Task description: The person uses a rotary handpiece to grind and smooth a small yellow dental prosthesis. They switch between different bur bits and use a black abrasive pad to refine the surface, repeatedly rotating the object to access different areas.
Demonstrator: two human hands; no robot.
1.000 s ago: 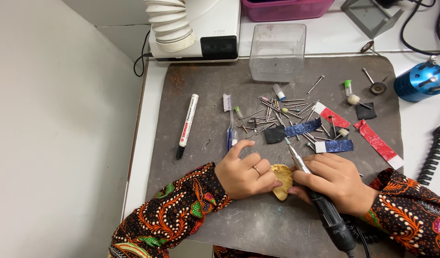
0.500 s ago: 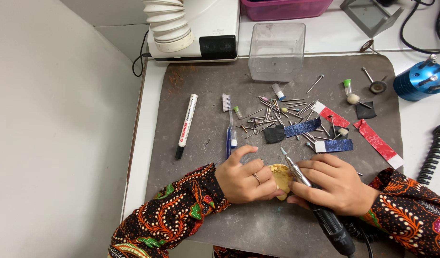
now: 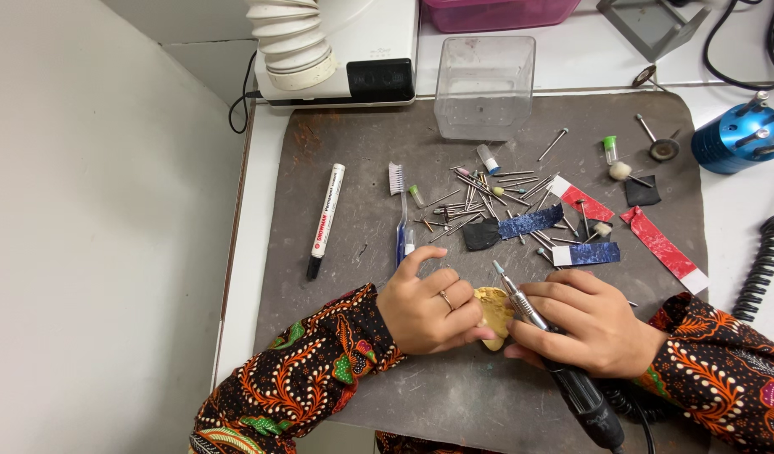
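Marker point(image 3: 326, 220), white with a black tip, lay at the far left of the grey mat point(image 3: 353, 151), well apart from the work. Next came a toothbrush point(image 3: 399, 214), bristles pointing away from the person, just above the left hand point(image 3: 427, 309).

That left hand was curled, its fingers pressed together around the near edge of a small yellowish piece point(image 3: 492, 309), which sat low on the mat between the two hands (a ring showed on one finger). The piece looked rough and uneven in colour; how much of its surface had been worked could not be told, since the fingers hid most of it.

The right hand point(image 3: 590, 324) was closed on a rotary handpiece point(image 3: 555, 357), pinched pen-fashion, its silver nose angled up and to the left, so the tip stood just above the piece, not clearly touching it. Judging from that, the shaping was in the middle, with the piece gripped and the tool poised, and nothing set aside as finished.

Farther right, a scatter of burs point(image 3: 488, 189), dark blue and red strips and a black scrap lay spread over the mat, below a clear plastic box point(image 3: 484, 84). A blue motor unit point(image 3: 736, 139) stood at the right edge, beside a coiled black cord point(image 3: 761, 265).
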